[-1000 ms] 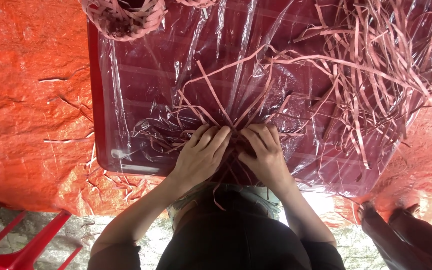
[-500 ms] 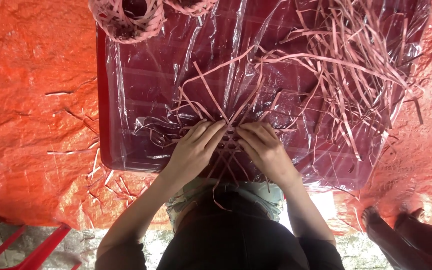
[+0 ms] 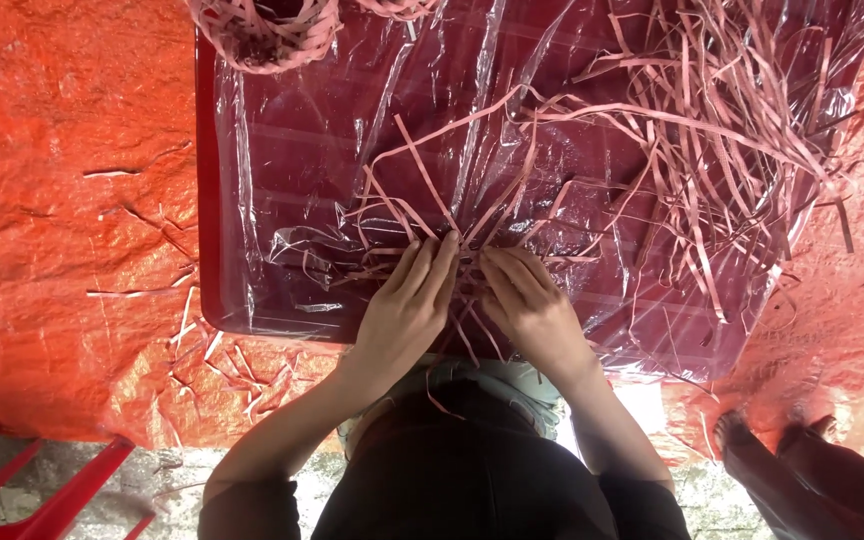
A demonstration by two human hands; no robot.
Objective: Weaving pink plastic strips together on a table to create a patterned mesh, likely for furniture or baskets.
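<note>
So: orange tarp (image 3: 72,200) covered the ground all round. On it sat a red worktop (image 3: 208,200) wrapped in clear plastic sheet (image 3: 332,150). A loose heap of pink strips (image 3: 742,150) sprawled over the worktop's right half; a woven pink basket (image 3: 262,30) sat at its top-left corner, partly out of view. Crossed pink strips (image 3: 432,215) fanned out at the near-middle edge, directly under both hands. Left hand (image 3: 404,310) lay flat, fingers extended and together, pressing the crossing down. Right hand (image 3: 532,305) was just beside it, fingers curled onto the same strips; can't tell whether any strip was pinched. A red stool (image 3: 42,500) showed bottom-left, another person's feet (image 3: 752,440) bottom-right. Short strip offcuts (image 3: 212,350) littered the tarp.
</note>
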